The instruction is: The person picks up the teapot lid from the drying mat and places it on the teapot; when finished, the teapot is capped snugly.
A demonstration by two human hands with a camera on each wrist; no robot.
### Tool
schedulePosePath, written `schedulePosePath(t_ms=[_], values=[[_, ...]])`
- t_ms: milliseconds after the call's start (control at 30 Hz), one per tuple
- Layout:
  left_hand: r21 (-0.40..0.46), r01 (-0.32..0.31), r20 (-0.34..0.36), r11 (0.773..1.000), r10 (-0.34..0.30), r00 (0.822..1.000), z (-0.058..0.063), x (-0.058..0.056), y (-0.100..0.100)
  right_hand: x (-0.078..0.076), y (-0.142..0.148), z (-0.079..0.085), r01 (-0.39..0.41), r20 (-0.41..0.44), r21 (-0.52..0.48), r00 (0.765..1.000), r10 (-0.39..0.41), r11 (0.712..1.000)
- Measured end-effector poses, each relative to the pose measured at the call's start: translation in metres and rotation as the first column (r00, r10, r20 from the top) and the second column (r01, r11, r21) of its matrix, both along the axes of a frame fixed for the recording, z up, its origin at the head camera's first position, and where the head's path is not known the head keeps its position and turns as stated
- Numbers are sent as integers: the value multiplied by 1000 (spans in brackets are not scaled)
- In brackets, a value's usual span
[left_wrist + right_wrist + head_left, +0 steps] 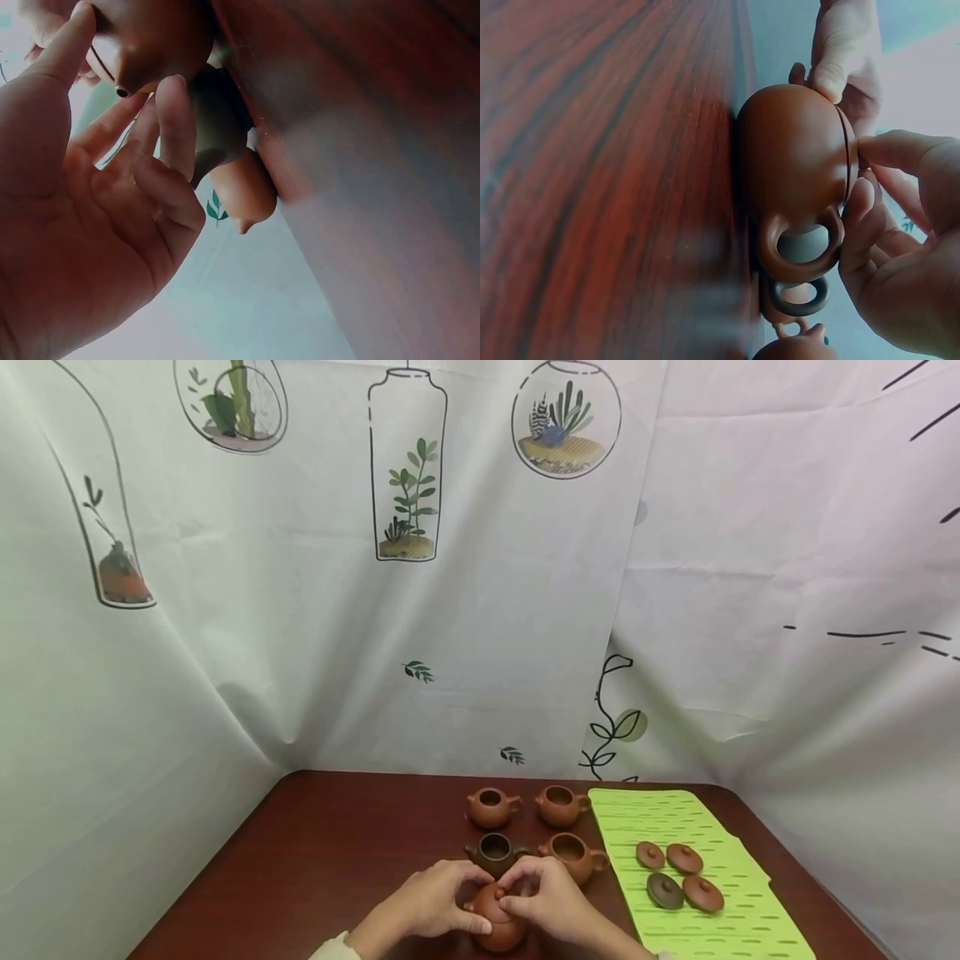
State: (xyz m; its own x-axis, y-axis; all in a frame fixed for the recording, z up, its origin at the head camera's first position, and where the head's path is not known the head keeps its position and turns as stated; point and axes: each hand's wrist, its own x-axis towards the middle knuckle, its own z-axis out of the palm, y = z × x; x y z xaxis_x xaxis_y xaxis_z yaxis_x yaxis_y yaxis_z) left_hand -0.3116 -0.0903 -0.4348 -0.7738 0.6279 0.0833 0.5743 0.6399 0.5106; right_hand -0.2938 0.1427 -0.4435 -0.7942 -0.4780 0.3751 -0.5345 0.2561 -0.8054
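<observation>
A reddish-brown clay teapot (791, 150) stands on the table at the front, its loop handle to the right and its spout to the left. Its lid (847, 154) sits on the mouth, with a thin dark seam showing between them. The left hand (435, 900) holds the pot from the spout side, thumb on the near side and fingers on the far side. With thumb and forefinger, the right hand (551, 897) pinches the lid's knob. Just behind the hands stands a dark brown lidless teapot (495, 852).
Lidless reddish-brown teapots stand behind, among them one at the back left (489, 811), one at the back right (558, 807) and one nearer (573, 858). On the right, a green mat (720, 935) bears several loose lids, one dark (663, 892). Printed cloth (480, 635) hangs behind the table.
</observation>
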Motion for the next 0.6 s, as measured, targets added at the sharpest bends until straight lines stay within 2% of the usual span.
schedulePosePath(t_ms=[167, 400, 600], values=[[10, 8, 12, 1000, -8, 1000, 1, 1, -1, 0, 4, -3, -2, 18, -1, 1000, 2, 1000], [24, -15, 8, 1000, 15, 1000, 10, 1, -6, 2, 11, 0, 29, 54, -7, 998, -29, 1000], [90, -29, -58, 996, 35, 998, 16, -4, -12, 5, 20, 3, 66, 118, -8, 991, -64, 998]])
